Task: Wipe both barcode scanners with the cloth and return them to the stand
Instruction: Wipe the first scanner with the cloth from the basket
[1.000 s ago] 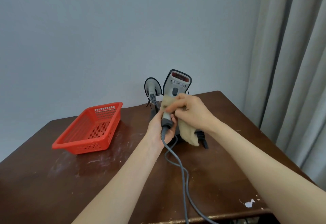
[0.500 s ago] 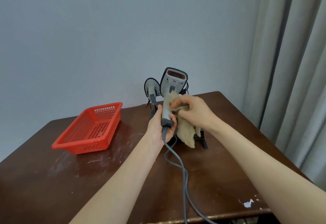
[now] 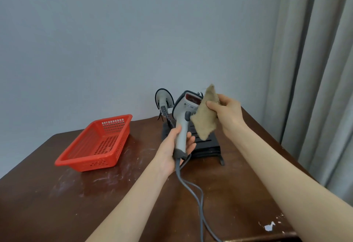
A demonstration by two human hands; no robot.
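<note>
**Scanner and cloth, both in hand**

1. Tabletop point(image 3: 57, 194): I see a grey cable point(image 3: 193, 190) running from the near edge up to the held scanner.
2. Left hand point(image 3: 177, 146): fingers point(image 3: 191, 142) curled round the handle of the scanner point(image 3: 183, 119), head raised.
3. Right hand point(image 3: 227, 114): pinches tan cloth point(image 3: 205, 119) just beside the scanner's head; contact unclear.
4. Behind: black stand point(image 3: 206, 146), second scanner point(image 3: 163, 100) upright at its far left.
5. Left: red basket point(image 3: 99, 142).

A plain grey-blue wall point(image 3: 114, 41) stands behind the counter point(image 3: 47, 194), a dark brown wooden surface with pale scuff marks and a white chip point(image 3: 269, 227) near its front right edge. Grey pleated curtains point(image 3: 315, 70) hang at right.
</note>
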